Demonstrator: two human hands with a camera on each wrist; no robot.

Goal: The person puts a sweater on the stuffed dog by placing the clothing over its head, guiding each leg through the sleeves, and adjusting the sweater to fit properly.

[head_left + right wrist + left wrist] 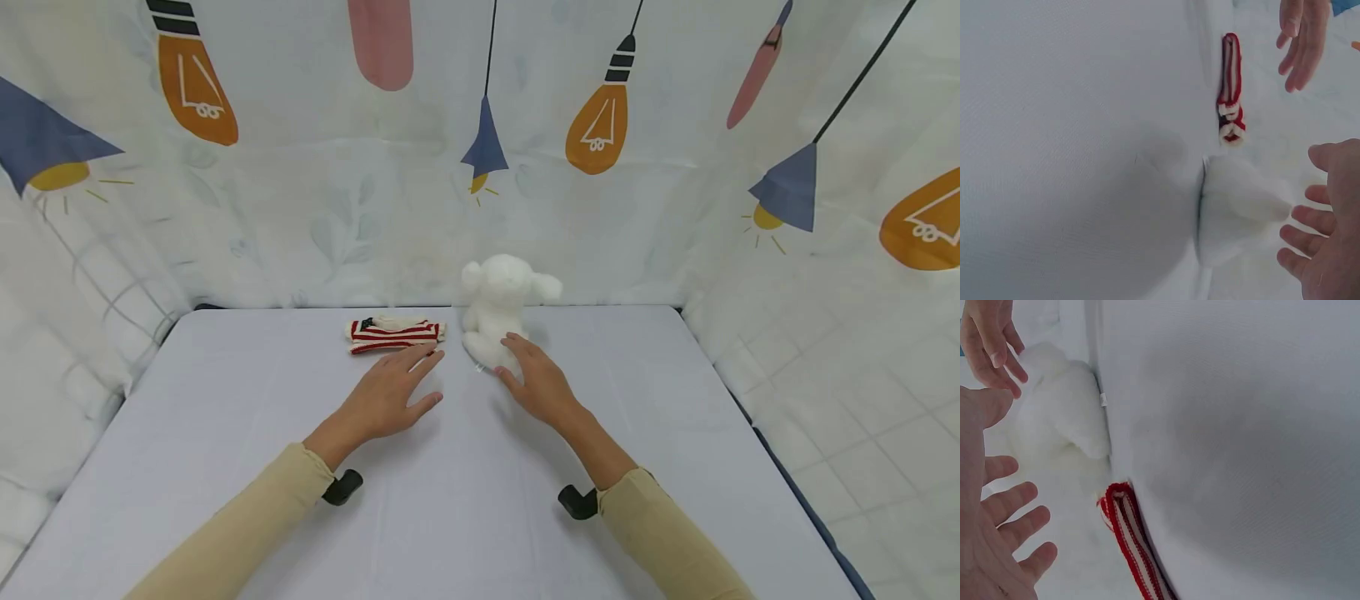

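Note:
A white plush toy (pixel 501 292) with floppy ears sits upright near the table's far edge. To its left lies a small folded knit piece with red and cream stripes (pixel 393 335). My left hand (pixel 378 400) is spread just in front of the knit piece, its fingertips overlapping the near edge in the head view. My right hand (pixel 540 387) has its fingers extended beside the plush toy's lower body. In the right wrist view a gap shows between those fingers (pixel 1313 220) and the plush (pixel 1235 212). Both hands hold nothing.
A white cloth covers the table (pixel 450 517). Behind it hangs a pale curtain (pixel 420 225) printed with lamps and bulbs, and more curtain closes off both sides. A black wrist device (pixel 342 487) sits at the left cuff, and another (pixel 578 502) at the right.

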